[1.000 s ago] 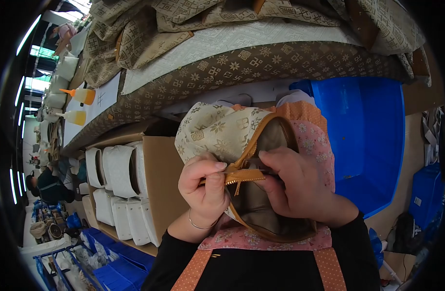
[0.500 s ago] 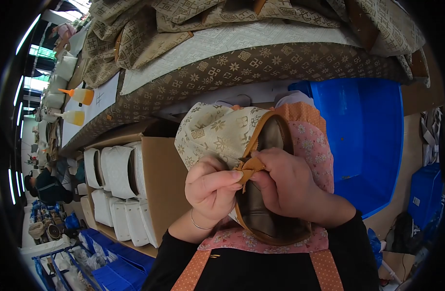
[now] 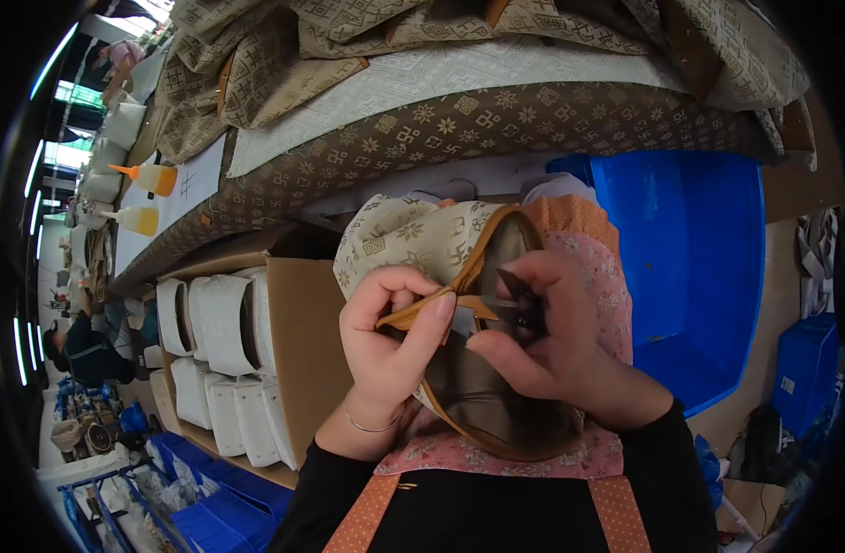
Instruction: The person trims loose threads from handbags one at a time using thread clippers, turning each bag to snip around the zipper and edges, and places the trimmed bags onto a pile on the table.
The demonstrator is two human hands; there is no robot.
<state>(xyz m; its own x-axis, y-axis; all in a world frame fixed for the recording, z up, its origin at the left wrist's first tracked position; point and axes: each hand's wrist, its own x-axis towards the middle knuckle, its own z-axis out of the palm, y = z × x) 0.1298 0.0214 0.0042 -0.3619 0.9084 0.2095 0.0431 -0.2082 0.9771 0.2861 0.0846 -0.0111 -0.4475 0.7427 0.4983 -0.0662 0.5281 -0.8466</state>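
Observation:
A cream patterned bag [image 3: 399,241] with tan edging and a brown lining lies open on my lap, over a pink floral apron [image 3: 599,293]. My left hand [image 3: 399,327] pinches the tan zipper end [image 3: 406,316] at the bag's mouth. Over the opening, my right hand [image 3: 556,323] holds a small dark tool [image 3: 526,302], partly hidden by the fingers; it resembles thread snips. Its thumb and forefinger are apart. A tan strip with a metal zipper part [image 3: 479,313] sticks out between the hands.
A blue bin [image 3: 676,276] stands at the right. At the left, a cardboard box [image 3: 312,355] holds several white pieces. Patterned fabric [image 3: 376,138] covers the table ahead, with two glue bottles [image 3: 151,179] at its left. Another person [image 3: 86,350] is far left.
My right hand has moved off the zipper end and its thumb and forefinger have spread, bringing the dark tool into view. My left hand has shifted slightly left, still pinching the tan edge.

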